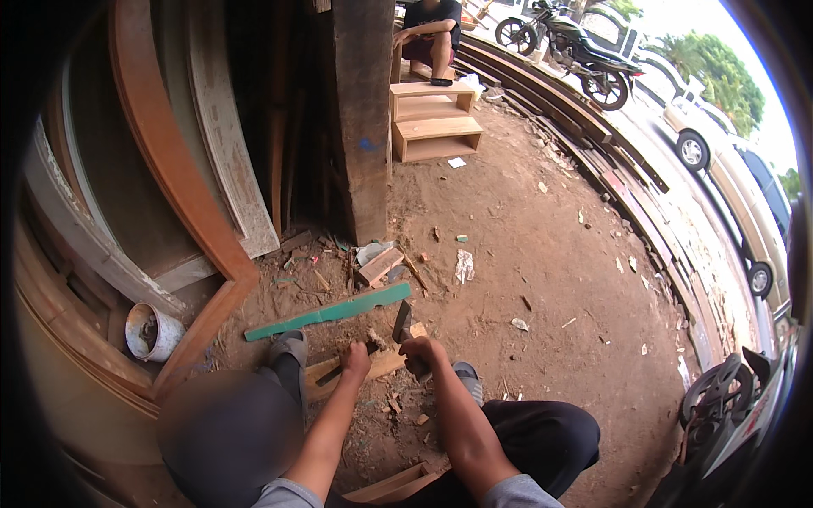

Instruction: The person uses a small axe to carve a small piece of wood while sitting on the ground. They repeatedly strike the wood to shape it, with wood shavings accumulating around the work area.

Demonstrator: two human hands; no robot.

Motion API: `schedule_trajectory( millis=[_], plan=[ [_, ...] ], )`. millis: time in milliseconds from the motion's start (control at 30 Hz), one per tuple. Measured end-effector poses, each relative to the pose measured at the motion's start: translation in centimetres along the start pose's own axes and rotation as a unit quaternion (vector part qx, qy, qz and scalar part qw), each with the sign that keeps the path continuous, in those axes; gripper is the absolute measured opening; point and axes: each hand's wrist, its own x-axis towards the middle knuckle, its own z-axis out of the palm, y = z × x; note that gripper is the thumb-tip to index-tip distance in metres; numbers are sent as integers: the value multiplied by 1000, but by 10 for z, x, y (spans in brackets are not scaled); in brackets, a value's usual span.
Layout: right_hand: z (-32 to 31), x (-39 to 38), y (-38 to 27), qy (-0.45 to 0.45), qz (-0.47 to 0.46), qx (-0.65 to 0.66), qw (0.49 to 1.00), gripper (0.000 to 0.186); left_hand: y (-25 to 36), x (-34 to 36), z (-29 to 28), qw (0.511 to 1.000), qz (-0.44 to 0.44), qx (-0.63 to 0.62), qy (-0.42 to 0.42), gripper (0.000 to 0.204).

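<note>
My left hand (356, 361) is closed around a chisel (333, 375), which slants down-left over a light wooden board (387, 362) lying on the dirt between my feet. Just to its right, my right hand (421, 350) grips a dark-headed striking tool (403, 318), apparently a hammer or hatchet, its head raised above the hand. Wood chips lie around the board. A green painted plank (326, 315) lies just beyond both hands.
Door frames (169, 169) and a white bucket (152, 331) are left. Ahead stand a post (360, 127), wooden steps (436, 135) and a seated person (428, 34). Stacked planks (610, 173), motorcycles (567, 51) and a car (745, 220) line the right; wood scraps (381, 265) litter the dirt.
</note>
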Motion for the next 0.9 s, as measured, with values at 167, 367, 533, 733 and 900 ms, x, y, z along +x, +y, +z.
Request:
schedule_trajectory(
  millis=[167, 367, 533, 733, 900],
  plan=[
    [1, 22, 22, -4, -182, -284, 942, 27, -2, 4, 10, 999, -5, 33, 5, 16],
    [7, 40, 32, -27, 9, 43, 999, 35, -3, 3, 27, 998, 5, 43, 49, 21],
    [4, 25, 31, 50, -270, -383, 882, 38, -3, 3, 26, 1000, -23, 8, 12, 18],
    [2, 10, 24, 33, -216, -308, 926, 37, -6, 5, 30, 1000, -4, 15, 24, 18],
    [0, 2, 15, 27, -208, -319, 924, 32, 2, -4, 10, 999, 35, 30, 16, 23]
  ],
)
